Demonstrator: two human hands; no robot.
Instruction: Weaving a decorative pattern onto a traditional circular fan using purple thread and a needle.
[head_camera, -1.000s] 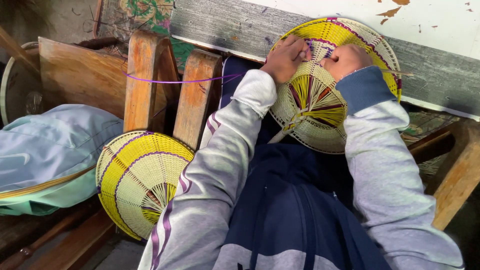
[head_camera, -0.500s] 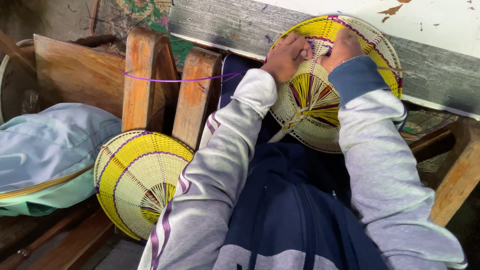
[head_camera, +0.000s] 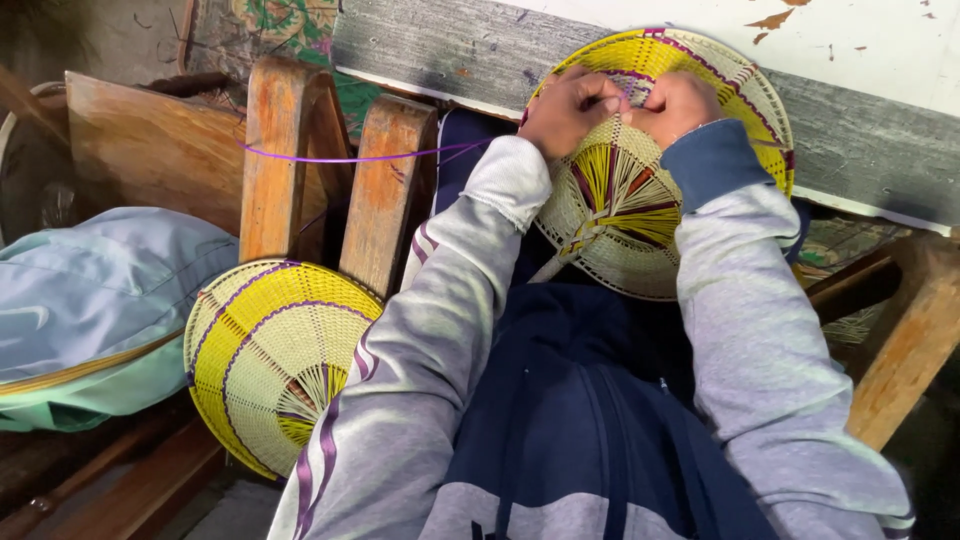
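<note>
At lower left a second woven disc (head_camera: 270, 365) leans untouched. Upper centre, the left hand (head_camera: 562, 108) pinches the purple strand (head_camera: 340, 158); the right hand (head_camera: 678, 103) has closed in beside it, fingers curled on the yellow woven disc (head_camera: 640, 200), tightening the weave.

Grey sweatshirt sleeves, purple stripes on left, navy cuff on right, navy front panel
</note>
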